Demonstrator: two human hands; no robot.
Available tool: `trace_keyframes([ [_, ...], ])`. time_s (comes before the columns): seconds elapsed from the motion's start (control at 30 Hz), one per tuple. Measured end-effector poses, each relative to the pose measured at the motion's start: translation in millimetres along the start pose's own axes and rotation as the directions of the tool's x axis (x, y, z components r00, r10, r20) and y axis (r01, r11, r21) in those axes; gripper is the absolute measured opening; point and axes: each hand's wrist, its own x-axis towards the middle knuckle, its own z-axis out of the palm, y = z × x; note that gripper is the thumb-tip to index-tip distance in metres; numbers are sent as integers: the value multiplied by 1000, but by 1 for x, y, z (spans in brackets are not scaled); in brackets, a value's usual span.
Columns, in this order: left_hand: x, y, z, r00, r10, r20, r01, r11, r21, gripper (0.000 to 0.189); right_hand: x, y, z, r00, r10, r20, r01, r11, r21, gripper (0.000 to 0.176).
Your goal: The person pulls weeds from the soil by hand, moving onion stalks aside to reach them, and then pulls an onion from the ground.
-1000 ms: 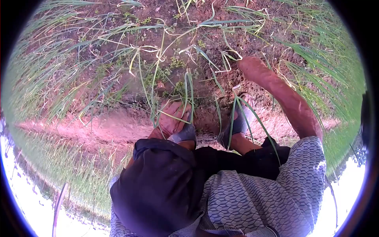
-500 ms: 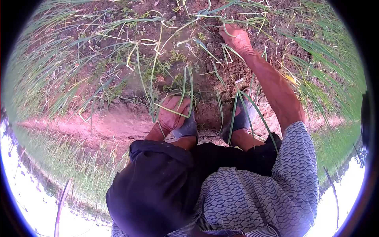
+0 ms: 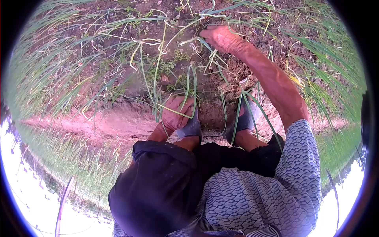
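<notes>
My right hand (image 3: 222, 38) is low at the soil among the onion plants (image 3: 164, 41). Its fingers are bent together and point left; whatever lies between the fingertips is too small to make out. Long green onion leaves (image 3: 215, 14) arch just above it. Beside my left shoe (image 3: 192, 127), my left hand (image 3: 176, 111) stays curled, knuckles up, with its fingertips and anything in them hidden. Folded onion leaves (image 3: 193, 89) pass in front of that hand.
Small green weeds (image 3: 173, 59) grow between the onions. My right shoe (image 3: 245, 114) stands on a bare soil strip (image 3: 94, 125), with onion leaves hanging across it. Dense leaves (image 3: 323, 51) spread at the right, and more plants (image 3: 79, 154) grow behind the strip.
My right hand has moved left along the soil, and its wrist has turned so the fingers point left. My left hand keeps its place by the shoe.
</notes>
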Motion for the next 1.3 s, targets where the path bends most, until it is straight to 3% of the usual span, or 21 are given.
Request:
trace_keyframes([
  [0.07, -2, 0, 0, 1000, -6, 13, 6, 1000, 8, 28, 5, -10, -5, 995, 74, 73, -79, 995, 67, 13],
  [0.17, -4, -1, 0, 999, -12, 32, 11, 999, 31, 29, 9, -3, 5, 981, 161, -107, -129, 959, 252, 12],
  [0.2, -4, -1, 1, 1000, -13, 28, 12, 999, 37, 28, 11, -7, 1, 959, 255, -124, -182, 889, 420, 13],
  [0.3, -12, -3, 4, 996, -63, 66, 59, 997, 58, 28, 11, -17, -14, 901, 432, -37, -366, 804, 469, 14],
  [0.33, -11, -4, 4, 997, -54, 57, 51, 997, 56, 28, 10, -11, 0, 910, 326, -256, -210, 895, 394, 16],
  [0.43, -12, -8, 6, 998, -40, 49, 36, 997, 67, 28, 18, -25, 4, 858, 370, -358, -207, 885, 417, 20],
  [0.47, -14, -9, 7, 998, -39, 53, 35, 997, 71, 28, 23, -30, 3, 875, 438, -206, -344, 862, 374, 21],
  [0.6, -14, -10, 7, 998, -39, 49, 36, 997, 62, 27, 37, -27, 16, 871, 343, -352, -251, 926, 281, 14],
  [0.67, -14, -9, 6, 998, -27, 63, 23, 997, 73, 28, 51, -15, 32, 869, 444, -217, -290, 814, 503, 14],
  [0.73, -10, -7, 4, 997, -13, 70, 7, 996, 92, 29, 46, -15, 15, 911, 325, -253, -277, 938, 208, 14],
  [0.83, -9, -6, 0, 997, -15, 71, 8, 995, 99, 30, 28, -12, -7, 917, 244, -314, -132, 932, 338, 19],
  [0.93, -9, -7, 2, 997, -32, 73, 28, 998, 52, 30, 11, -5, -4, 947, 265, -182, -145, 857, 495, 15],
  [1.0, -10, -9, 3, 995, -54, 85, 50, 997, 53, 30, 1, 2, 0, 968, 180, -174, -101, 916, 388, 18],
  [1.1, -8, -7, 3, 996, -46, 71, 42, 997, 64, 29, 7, -2, 14, 976, -65, -207, 112, 968, 224, 26],
  [1.13, -8, -7, 2, 996, -40, 73, 36, 998, 60, 29, 7, -9, 17, 992, -23, -126, 45, 983, 175, 35],
  [1.23, -7, -7, 1, 998, -9, 68, 6, 999, 53, 30, 12, -15, 14, 982, -43, -186, 55, 997, 62, 35],
  [1.27, -6, -8, 0, 998, 11, 65, -15, 999, 53, 31, 15, -14, 10, 997, 25, -73, -18, 995, 96, 25],
  [1.3, -5, -8, -1, 998, 31, 63, -35, 998, 52, 33, 15, -11, 6, 990, 92, -108, -67, 975, 210, 20],
])
